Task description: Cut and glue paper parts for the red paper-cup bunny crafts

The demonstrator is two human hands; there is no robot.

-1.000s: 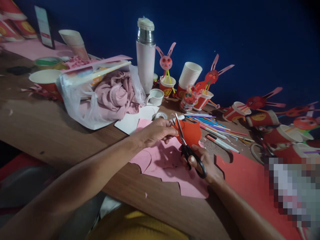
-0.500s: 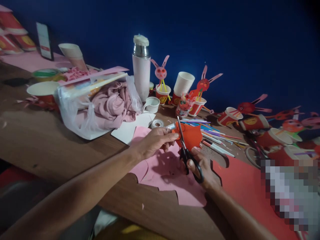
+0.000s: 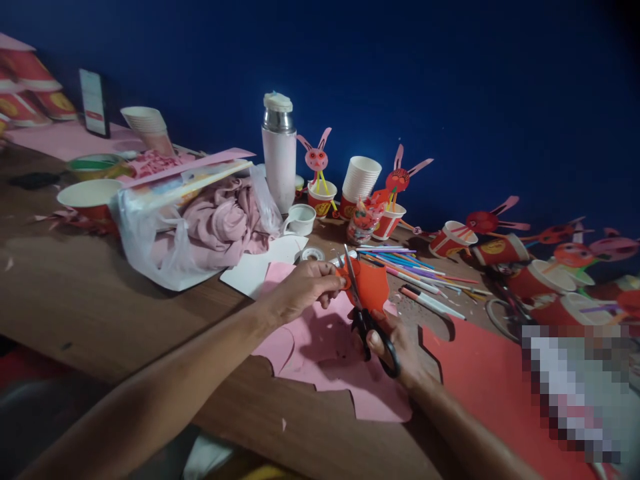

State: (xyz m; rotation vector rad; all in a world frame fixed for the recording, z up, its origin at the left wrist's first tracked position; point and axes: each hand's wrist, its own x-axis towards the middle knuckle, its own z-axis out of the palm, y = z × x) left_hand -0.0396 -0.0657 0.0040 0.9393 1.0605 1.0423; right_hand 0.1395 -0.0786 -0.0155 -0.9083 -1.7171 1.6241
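My left hand (image 3: 310,288) pinches the left edge of a piece of orange-red paper (image 3: 374,283) between thumb and fingers. Fingers of my right hand (image 3: 387,340) are wrapped through the black handles of a pair of scissors (image 3: 354,283). The blades point away from me, slightly apart, and lie across the left part of the orange-red paper. A curved line is drawn on the paper near the blades. Beneath both hands a cut sheet of pink paper (image 3: 340,360) lies on the wooden table (image 3: 150,333).
Colored pens (image 3: 420,267) lie scattered beyond the hands. A thermos (image 3: 279,160), a plastic bag (image 3: 195,247) with pink cloth, a mug (image 3: 301,219) and a roll of tape (image 3: 313,255) stand nearby. Paper-cup rabbit figures (image 3: 323,193) line the wall. Red paper (image 3: 495,393) lies at the right.
The scissor blades have spread further apart and tilted left on the orange-red paper. Both hands have shifted a little left in view, and the camera has tipped slightly upward.
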